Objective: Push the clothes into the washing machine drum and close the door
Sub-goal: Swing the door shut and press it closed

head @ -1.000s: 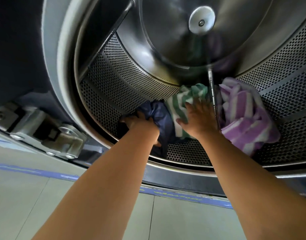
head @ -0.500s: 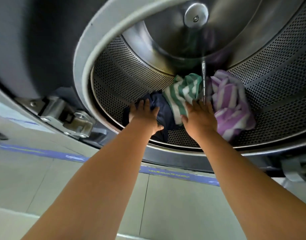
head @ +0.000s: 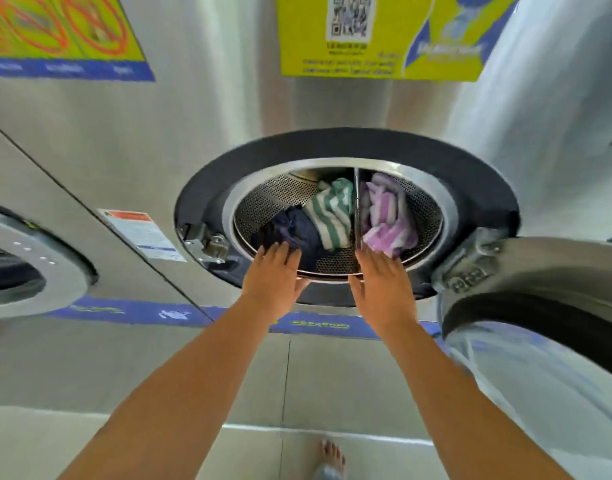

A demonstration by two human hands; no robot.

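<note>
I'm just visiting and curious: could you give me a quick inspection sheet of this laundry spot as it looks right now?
Surface: tiled floor, bare foot on it.
Job's things: dark blue garment, green-striped cloth and purple-striped cloth lie inside the drum; door hangs open at right.
Clutter: nothing seen.
Hands: left hand and right hand open at the drum's rim, holding nothing.
Cables: nothing seen.
Surroundings: yellow posters, warning label, neighbouring machine at left.
</note>
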